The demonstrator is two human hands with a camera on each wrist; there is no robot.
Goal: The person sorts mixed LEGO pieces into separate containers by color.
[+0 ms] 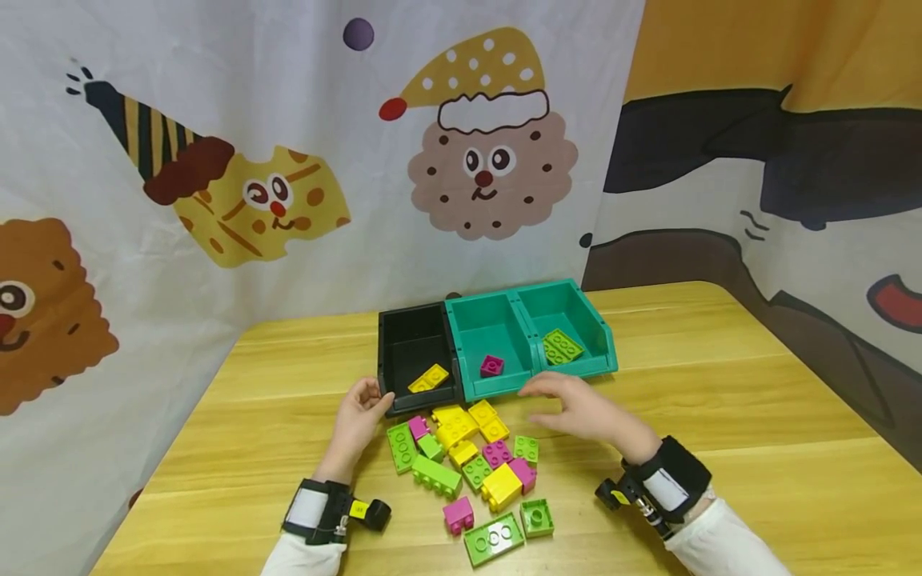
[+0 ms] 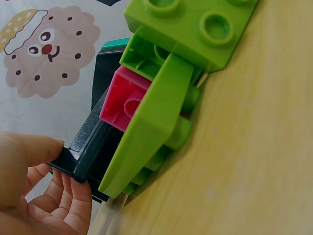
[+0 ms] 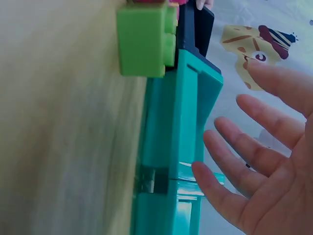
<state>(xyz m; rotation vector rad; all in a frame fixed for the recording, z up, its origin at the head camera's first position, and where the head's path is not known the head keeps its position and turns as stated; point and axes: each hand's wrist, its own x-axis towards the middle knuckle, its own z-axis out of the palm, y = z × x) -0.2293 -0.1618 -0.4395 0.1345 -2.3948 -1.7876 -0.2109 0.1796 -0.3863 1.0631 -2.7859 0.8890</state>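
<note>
My left hand pinches the front left corner of a black bin, thumb on top and fingers beneath, as the left wrist view shows. Inside that bin lies a yellow brick. Two teal bins join it on the right: a magenta brick sits in the middle bin, and a green brick in the right bin. Just in front of the teal bins hovers my right hand, fingers spread and holding nothing.
Loose building bricks in green, yellow and magenta lie in front of the bins, among them a long green brick, a yellow brick and a magenta brick. A wooden table carries everything. Behind hangs a printed cloth.
</note>
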